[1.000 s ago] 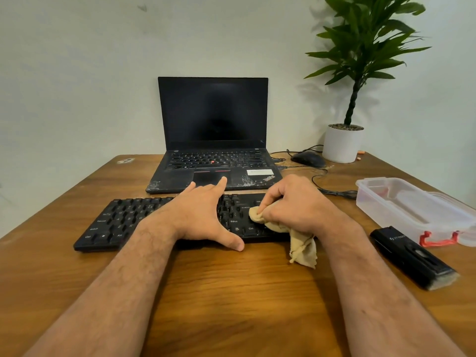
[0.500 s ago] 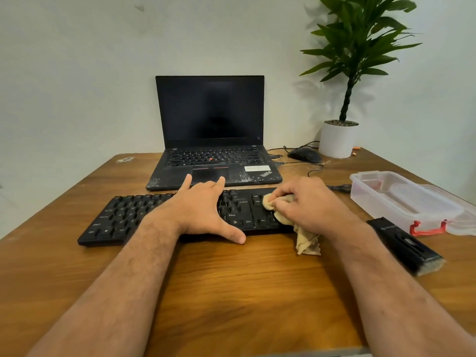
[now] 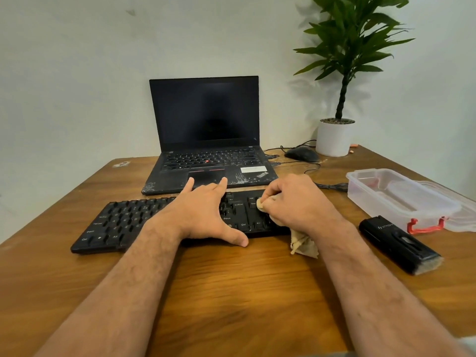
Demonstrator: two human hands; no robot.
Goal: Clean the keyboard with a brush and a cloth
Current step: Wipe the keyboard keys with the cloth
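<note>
head view: left hand (image 3: 203,215) splayed flat on black plastic keyboard (image 3: 121,225), right hand (image 3: 296,202) clenching crumpled beige cloth (image 3: 302,243) against its keys

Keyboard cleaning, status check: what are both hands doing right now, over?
Left hand flat on keyboard, bracing. Right hand shut on cloth, wiping right-end keys. Brush idle on table. Nothing in the way.
</note>
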